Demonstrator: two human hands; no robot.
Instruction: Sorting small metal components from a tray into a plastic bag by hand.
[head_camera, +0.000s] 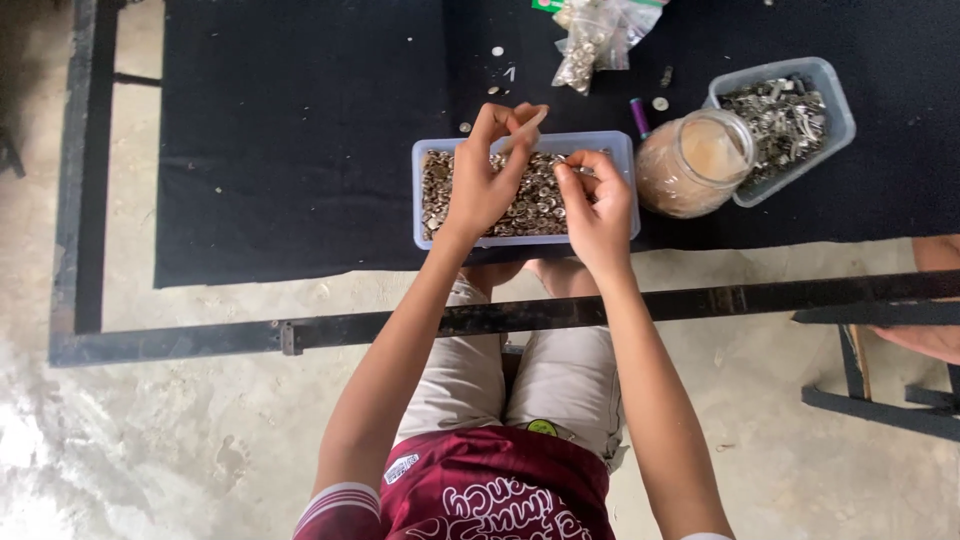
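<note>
Can't really tell what our left hand (487, 178) pinches, too tiny; right hand (592, 205) grip clenched on a small metal piece (583, 171) over the tray (425, 195). Jar (695, 163) and second bin (835, 105) sit right on the desk (290, 130).

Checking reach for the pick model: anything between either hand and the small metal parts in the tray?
Nothing visible. The left hand and right hand hang directly over the open clear tray of small metal parts. The glass jar stands off to the right.

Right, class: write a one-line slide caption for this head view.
Both hands, left hand and right hand, pick small metal pieces over a clear tray beside a glass jar.
</note>
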